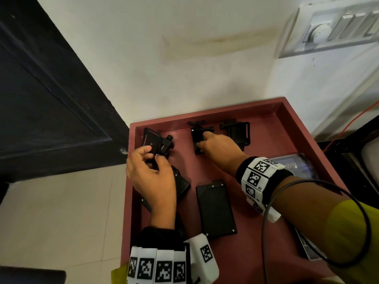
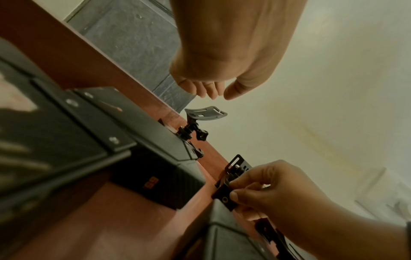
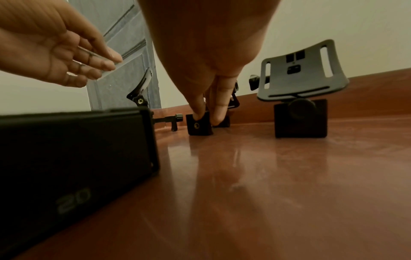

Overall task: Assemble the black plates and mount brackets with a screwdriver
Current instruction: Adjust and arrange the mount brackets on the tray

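Note:
Three black mount brackets stand at the far end of the red tray [image 1: 276, 140]. My left hand [image 1: 153, 154] hovers over the left bracket [image 1: 155, 140], fingers loosely curved. The wrist views show a gap between that hand [image 2: 213, 93] and the bracket's curved plate [image 2: 205, 114]. My right hand [image 1: 202, 143] pinches the middle bracket [image 1: 196, 134], with its fingertips [image 3: 200, 112] on the square block [image 3: 199, 126]. The third bracket [image 1: 238, 132] stands free on the right. One black plate [image 1: 215, 208] lies flat mid-tray. Another plate [image 1: 182, 185] is partly hidden under my left hand. I see no screwdriver.
A glossy packet [image 1: 293, 165] lies on the tray's right side under my right forearm. A dark door [image 1: 51, 89] is on the left, and a switch panel [image 1: 338, 27] hangs on the white wall. An orange cable [image 1: 348, 124] runs down at the right.

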`<state>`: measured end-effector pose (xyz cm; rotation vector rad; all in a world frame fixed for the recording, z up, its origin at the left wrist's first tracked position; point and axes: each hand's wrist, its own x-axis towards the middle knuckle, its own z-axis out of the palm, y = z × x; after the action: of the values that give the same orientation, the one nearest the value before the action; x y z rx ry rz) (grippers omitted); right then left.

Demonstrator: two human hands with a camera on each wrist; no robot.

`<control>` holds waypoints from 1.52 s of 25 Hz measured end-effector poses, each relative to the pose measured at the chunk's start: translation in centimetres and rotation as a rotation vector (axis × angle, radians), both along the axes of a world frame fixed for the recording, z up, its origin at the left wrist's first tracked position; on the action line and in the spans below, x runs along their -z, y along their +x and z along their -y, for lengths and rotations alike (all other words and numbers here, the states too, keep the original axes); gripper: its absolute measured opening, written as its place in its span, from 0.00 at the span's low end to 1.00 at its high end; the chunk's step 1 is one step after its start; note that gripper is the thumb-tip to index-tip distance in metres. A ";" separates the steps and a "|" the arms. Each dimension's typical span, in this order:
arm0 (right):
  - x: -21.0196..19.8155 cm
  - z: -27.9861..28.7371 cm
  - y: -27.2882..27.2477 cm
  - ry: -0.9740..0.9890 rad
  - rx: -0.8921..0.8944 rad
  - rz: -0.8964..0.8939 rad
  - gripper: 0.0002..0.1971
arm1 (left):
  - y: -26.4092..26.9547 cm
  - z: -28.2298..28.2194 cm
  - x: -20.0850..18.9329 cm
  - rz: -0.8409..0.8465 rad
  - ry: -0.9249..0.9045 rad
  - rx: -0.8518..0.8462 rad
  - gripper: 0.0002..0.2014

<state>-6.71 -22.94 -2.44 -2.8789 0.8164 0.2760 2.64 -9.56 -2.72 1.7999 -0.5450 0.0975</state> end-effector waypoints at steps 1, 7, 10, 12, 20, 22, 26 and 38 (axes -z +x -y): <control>-0.1 -0.1 0.2 0.009 0.003 0.004 0.16 | 0.1 -0.1 -0.1 0.004 0.012 -0.018 0.13; -2.8 -0.4 1.5 0.134 0.140 0.430 0.15 | 1.3 -0.3 0.7 -0.190 0.204 -0.017 0.26; -3.8 -1.2 4.4 0.466 0.149 0.492 0.26 | 1.4 -0.4 1.3 -0.336 0.305 0.119 0.34; -3.3 -1.6 6.4 0.618 0.152 0.440 0.28 | 1.1 -0.4 1.0 -0.378 0.339 0.174 0.35; -3.3 -1.6 6.8 0.316 -0.003 0.593 0.05 | 1.4 -0.7 0.1 -0.492 0.130 0.069 0.27; -3.8 -1.7 5.9 0.098 -0.158 0.488 0.07 | 1.5 -0.8 0.0 -0.474 0.089 0.024 0.24; -2.7 -2.3 4.3 -0.329 -0.428 0.062 0.12 | 1.1 -0.6 -0.1 -0.495 0.153 0.071 0.22; -0.4 -2.2 4.7 -0.225 -0.440 -0.151 0.13 | 0.6 -0.3 -0.5 -0.530 0.426 0.256 0.27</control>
<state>-2.05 -20.73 -2.02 -3.2600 0.2305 0.4798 3.20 -9.28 -2.26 2.0395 -0.4232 -0.6995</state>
